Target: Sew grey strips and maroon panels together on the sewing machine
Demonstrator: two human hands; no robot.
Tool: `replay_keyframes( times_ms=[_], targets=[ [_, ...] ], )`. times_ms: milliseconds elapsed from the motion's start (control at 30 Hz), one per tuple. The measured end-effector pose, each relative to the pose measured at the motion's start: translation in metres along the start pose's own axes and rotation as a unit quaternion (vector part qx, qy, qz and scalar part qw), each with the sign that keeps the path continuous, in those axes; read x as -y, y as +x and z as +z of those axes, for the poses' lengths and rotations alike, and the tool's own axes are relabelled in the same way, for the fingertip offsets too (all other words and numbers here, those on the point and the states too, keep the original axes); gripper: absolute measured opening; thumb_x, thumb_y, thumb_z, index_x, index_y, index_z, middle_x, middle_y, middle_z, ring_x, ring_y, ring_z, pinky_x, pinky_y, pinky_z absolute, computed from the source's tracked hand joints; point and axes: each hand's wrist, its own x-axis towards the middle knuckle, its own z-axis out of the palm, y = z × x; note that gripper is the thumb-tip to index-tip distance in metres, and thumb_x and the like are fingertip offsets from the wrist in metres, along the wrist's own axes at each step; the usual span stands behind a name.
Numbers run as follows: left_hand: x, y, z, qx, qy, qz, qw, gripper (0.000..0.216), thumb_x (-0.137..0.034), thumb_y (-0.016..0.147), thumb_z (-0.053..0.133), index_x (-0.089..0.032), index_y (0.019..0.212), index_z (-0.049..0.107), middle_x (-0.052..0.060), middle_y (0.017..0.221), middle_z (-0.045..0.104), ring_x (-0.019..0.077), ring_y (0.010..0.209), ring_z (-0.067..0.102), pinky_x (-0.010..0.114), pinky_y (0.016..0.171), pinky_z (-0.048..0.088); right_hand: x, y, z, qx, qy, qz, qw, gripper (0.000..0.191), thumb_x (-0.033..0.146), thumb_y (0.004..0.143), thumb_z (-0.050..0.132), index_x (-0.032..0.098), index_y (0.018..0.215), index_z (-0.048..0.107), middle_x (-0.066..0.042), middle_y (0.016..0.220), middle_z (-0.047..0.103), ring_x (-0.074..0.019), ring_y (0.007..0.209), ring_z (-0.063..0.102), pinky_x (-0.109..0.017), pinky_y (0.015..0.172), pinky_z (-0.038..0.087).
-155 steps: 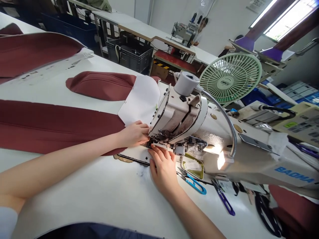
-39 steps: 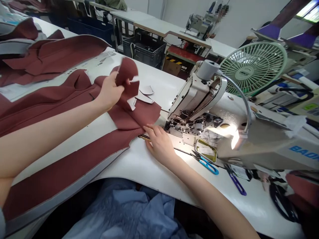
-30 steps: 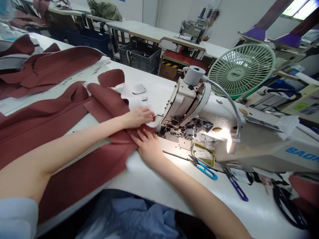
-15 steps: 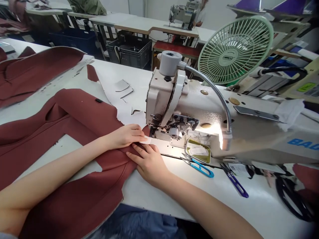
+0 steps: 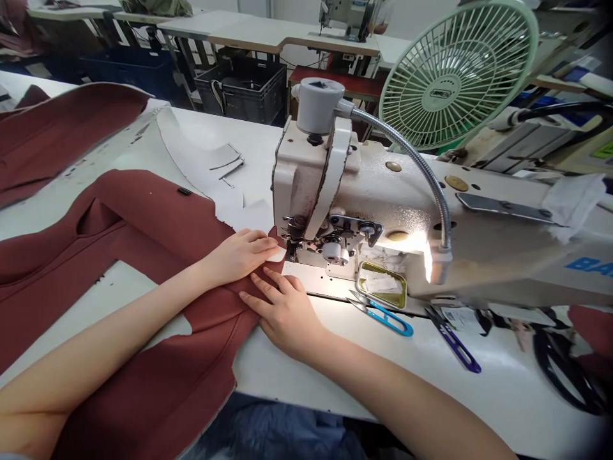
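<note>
Dark red fabric (image 5: 158,217), a large sewn piece with seams and openings, spreads over the table and hangs toward my lap. My left hand (image 5: 242,255) has its fingers bent over a small white piece (image 5: 276,254) at the fabric's edge, its thumb hidden. Just below it, my right hand (image 5: 290,316) lies flat on the fabric with fingers spread. To the right of both hands stands a sewing machine (image 5: 311,153), its presser foot (image 5: 291,250) close beside the white piece. Whether the foot presses on the fabric, I cannot tell.
Blue thread snips (image 5: 390,322) and purple thread snips (image 5: 460,348) lie at right. A small tray (image 5: 405,295) holds white pieces. White sheets (image 5: 225,163) lie behind the fabric. A green fan (image 5: 440,92) stands behind the machine; a lit lamp (image 5: 438,265) hangs over it.
The view has tipped downward. The white piece and fabric edge have shifted slightly left and away from me beside the presser foot, with my left hand; my right hand stays spread on the fabric.
</note>
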Motion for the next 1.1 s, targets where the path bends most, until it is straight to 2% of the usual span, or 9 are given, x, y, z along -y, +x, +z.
replay_keyframes(
  times_ms=[167,400,567,833,1100],
  targets=[
    [-0.002,0.005,0.005,-0.038,0.0,-0.002,0.999,0.026,-0.017,0.099,0.042,-0.019,0.113,0.064,0.005,0.107,0.069,0.0191,0.095,0.056,0.032,0.08,0.047,0.0,0.0,-0.002,0.008,0.0,0.0,1.0,0.039,0.023,0.093,0.049,0.027,0.13,0.062,-0.008,0.142,0.053,-0.0323,0.13,0.042,-0.046,0.093,0.04],
    [-0.001,0.003,0.006,-0.039,-0.01,0.0,0.999,0.026,-0.015,0.098,0.044,-0.019,0.114,0.064,0.006,0.106,0.068,0.0186,0.096,0.055,0.031,0.081,0.047,0.0,0.0,-0.002,0.002,-0.001,-0.001,1.0,0.039,0.025,0.094,0.049,0.027,0.13,0.062,-0.008,0.143,0.053,-0.0319,0.129,0.042,-0.046,0.092,0.04],
    [-0.001,0.003,0.008,-0.063,-0.002,0.014,0.998,0.023,-0.015,0.097,0.047,-0.019,0.112,0.064,0.004,0.105,0.067,0.0181,0.094,0.054,0.03,0.08,0.046,0.001,0.001,-0.002,-0.003,-0.011,0.0,1.0,0.039,0.024,0.093,0.051,0.028,0.13,0.063,-0.008,0.142,0.054,-0.0318,0.127,0.044,-0.045,0.091,0.041],
    [-0.004,0.013,0.008,-0.031,0.012,0.026,0.999,0.023,-0.016,0.094,0.054,-0.02,0.115,0.063,0.005,0.106,0.067,0.0198,0.093,0.054,0.031,0.079,0.043,0.001,-0.003,-0.01,0.029,-0.054,-0.003,0.998,0.042,0.025,0.094,0.05,0.026,0.135,0.058,-0.011,0.144,0.051,-0.0331,0.128,0.045,-0.045,0.091,0.044],
    [-0.01,0.021,0.008,-0.048,0.001,0.03,0.998,0.021,-0.018,0.095,0.054,-0.021,0.111,0.066,0.004,0.105,0.068,0.0198,0.097,0.054,0.03,0.08,0.043,-0.002,-0.012,-0.013,0.022,-0.059,-0.001,0.998,0.042,0.024,0.094,0.049,0.026,0.135,0.058,-0.011,0.143,0.052,-0.0337,0.127,0.046,-0.045,0.09,0.044]
  ],
)
